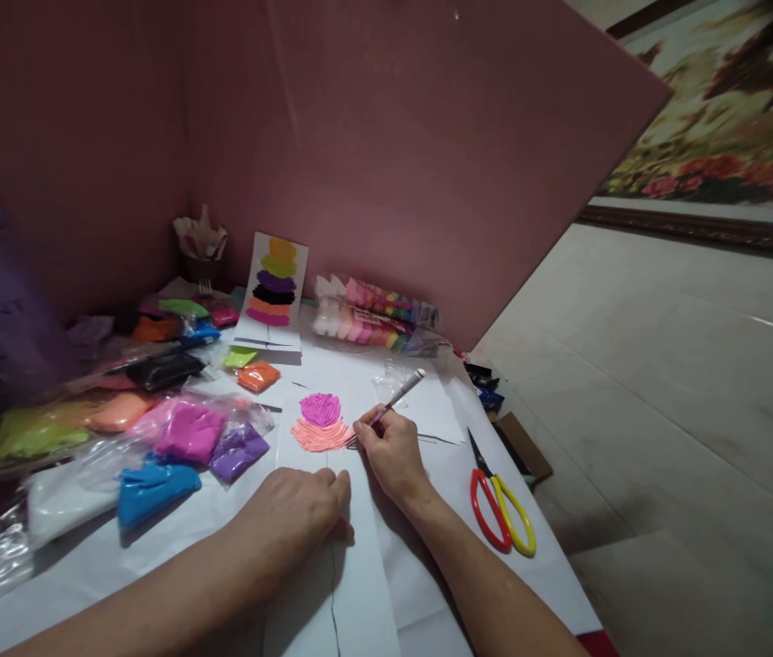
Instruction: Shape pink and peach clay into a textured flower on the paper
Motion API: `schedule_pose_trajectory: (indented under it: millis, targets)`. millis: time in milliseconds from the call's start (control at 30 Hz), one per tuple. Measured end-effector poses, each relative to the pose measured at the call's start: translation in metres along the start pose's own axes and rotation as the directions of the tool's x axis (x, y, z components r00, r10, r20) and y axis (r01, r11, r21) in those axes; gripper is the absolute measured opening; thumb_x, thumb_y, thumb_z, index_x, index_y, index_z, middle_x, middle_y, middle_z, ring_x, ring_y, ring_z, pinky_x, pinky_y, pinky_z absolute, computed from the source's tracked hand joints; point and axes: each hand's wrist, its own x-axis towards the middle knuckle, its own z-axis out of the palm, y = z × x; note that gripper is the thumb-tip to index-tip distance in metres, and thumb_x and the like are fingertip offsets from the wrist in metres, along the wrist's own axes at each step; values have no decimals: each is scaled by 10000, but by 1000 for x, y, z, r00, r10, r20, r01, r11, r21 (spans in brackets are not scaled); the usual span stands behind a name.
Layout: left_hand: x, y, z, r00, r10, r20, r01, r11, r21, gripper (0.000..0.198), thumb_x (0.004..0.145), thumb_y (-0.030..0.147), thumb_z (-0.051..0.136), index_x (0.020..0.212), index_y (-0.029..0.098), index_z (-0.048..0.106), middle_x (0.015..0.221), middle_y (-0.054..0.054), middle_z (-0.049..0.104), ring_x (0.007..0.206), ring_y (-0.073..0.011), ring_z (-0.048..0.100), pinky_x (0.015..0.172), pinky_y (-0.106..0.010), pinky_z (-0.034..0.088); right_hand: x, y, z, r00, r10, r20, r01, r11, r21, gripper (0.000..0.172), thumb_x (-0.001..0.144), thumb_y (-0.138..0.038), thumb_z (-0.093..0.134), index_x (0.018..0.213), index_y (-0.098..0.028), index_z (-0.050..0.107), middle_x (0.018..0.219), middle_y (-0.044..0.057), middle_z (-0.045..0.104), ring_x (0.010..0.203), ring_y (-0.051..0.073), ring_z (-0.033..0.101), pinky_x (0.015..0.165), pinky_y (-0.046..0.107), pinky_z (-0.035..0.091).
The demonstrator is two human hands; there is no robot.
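A sheet of white paper (359, 584) lies in front of me with a drawn dark line running down it. On it sit a magenta clay patch (320, 409) and, just below, a wider peach clay patch (318, 435), both grooved. My right hand (390, 447) is closed around a slim fork (405, 390) with a ribbed handle and a pale end; its tines touch the right edge of the peach clay. My left hand (308, 511) rests on the paper below the clay, fingers bent and thumb apart, holding nothing. Its fingertips are partly hidden.
Bags of coloured clay, including a blue one (157, 493) and a purple one (239, 452), crowd the left side. Red-and-yellow scissors (501, 506) lie at right. Behind stand a card with coloured bands (298, 274) and packs of clay (372, 315) against the pink wall panel.
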Motion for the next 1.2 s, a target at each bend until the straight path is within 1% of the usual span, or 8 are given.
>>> schedule_pose_trajectory:
  millis: [133,267,400,500,567,767,1000,1200]
  targets:
    - [0,0,-1,1000,2,7,-2,1000,-6,97,849,213,537,891,174,615,799,-56,712,698,-241,683,557,-307,357,0,2,-1,999,-3,-34,4,1000,8,143,740,-231,552,603,-194,566,508,-32,561,481,136,517,519,244,404]
    - [0,2,-4,998,-5,57,3,999,34,152,864,206,534,958,141,635,857,-91,723,726,-269,690,565,-318,372,0,5,-2,999,1,-45,2,998,64,146,766,-267,556,641,-193,565,516,-29,562,489,138,522,523,246,409]
    - [1,3,-5,998,0,65,-1,1000,22,178,879,211,525,992,132,638,870,-100,725,735,-278,689,576,-325,385,-1,5,-1,1000,-6,18,4,994,106,146,770,-257,570,643,-187,566,518,-29,555,491,133,518,510,240,410]
    - [1,2,-4,998,4,57,-4,1000,4,182,879,207,531,1001,125,639,859,-107,721,737,-289,690,579,-328,391,-2,4,0,996,-11,83,2,993,114,135,770,-239,576,650,-179,583,559,-9,601,517,140,558,531,242,431]
    - [1,1,-3,999,7,46,-6,1000,-11,181,871,210,547,1001,124,639,848,-107,718,739,-293,690,581,-326,393,-1,3,1,996,-12,93,4,996,87,130,765,-228,578,646,-177,592,573,0,618,541,149,583,554,247,443]
    - [0,2,-4,999,-14,50,15,1000,-9,153,872,213,541,960,139,641,851,-97,718,748,-284,688,590,-324,390,5,2,1,999,6,32,-6,1000,4,131,748,-226,557,625,-189,581,526,-18,586,531,151,564,572,254,429]
    - [1,5,-11,991,-25,133,25,1000,-4,170,898,237,529,990,137,632,903,-93,718,784,-282,687,601,-325,386,10,5,4,1000,10,6,-10,1000,-25,132,747,-255,535,637,-195,575,581,2,617,573,162,580,601,259,430]
    - [1,4,-7,995,-28,100,28,1000,-3,162,885,235,532,971,141,632,861,-95,709,743,-282,679,586,-325,375,13,11,6,1000,-7,-13,7,1000,-4,122,765,-250,539,661,-191,566,571,-2,598,551,163,575,583,262,429]
